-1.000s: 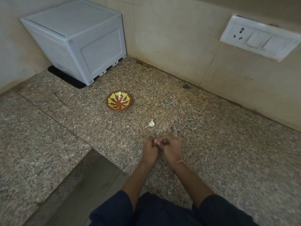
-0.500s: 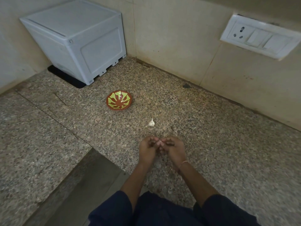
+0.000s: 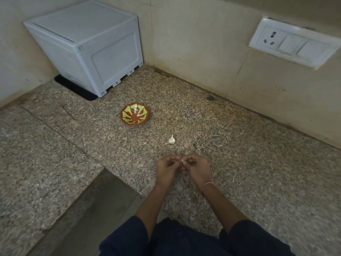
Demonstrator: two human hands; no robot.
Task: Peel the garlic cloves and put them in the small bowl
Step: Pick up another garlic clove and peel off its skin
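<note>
**Peel close, then drop at eleven**

The small bowl (image 3: 135, 115) sits empty at eleven o'clock. Your left hand (image 3: 166, 168) and right hand (image 3: 198, 168) pinch one garlic clove (image 3: 181, 161) together; pick at its skin gently. A spare clove (image 3: 171, 139) waits at twelve.

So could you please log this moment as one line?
hands: left and right together on a clove | bowl: empty | garlic: on counter, untouched
</note>
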